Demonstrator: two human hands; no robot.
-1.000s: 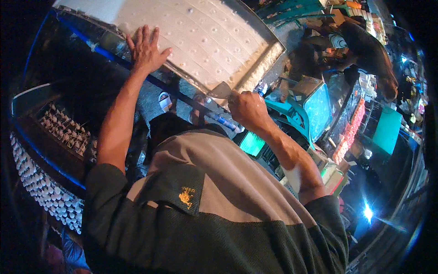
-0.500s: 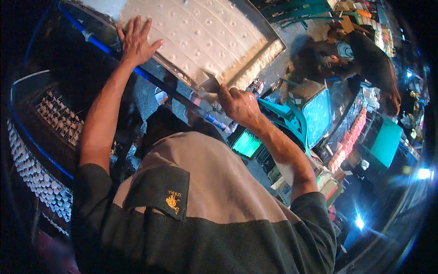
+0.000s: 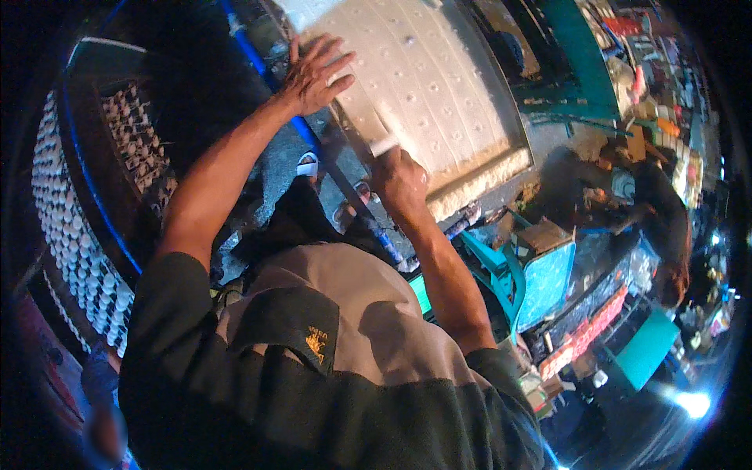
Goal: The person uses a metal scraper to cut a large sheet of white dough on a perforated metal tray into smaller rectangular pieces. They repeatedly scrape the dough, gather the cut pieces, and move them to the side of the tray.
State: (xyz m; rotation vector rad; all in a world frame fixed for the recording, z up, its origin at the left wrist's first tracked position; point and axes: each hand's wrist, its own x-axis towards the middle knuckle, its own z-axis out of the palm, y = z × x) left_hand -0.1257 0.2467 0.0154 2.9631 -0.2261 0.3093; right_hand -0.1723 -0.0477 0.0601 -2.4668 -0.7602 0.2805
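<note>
A large pale slab studded with rows of dimples lies on a frame ahead. The left hand presses it flat, fingers spread; the right hand curls closed at its near edge. It looks stiff, crumbly-edged, best gripped along the edges.

Left hand flat, fingers spread, arm stretched forward; right hand fisted, elbow bent.
</note>
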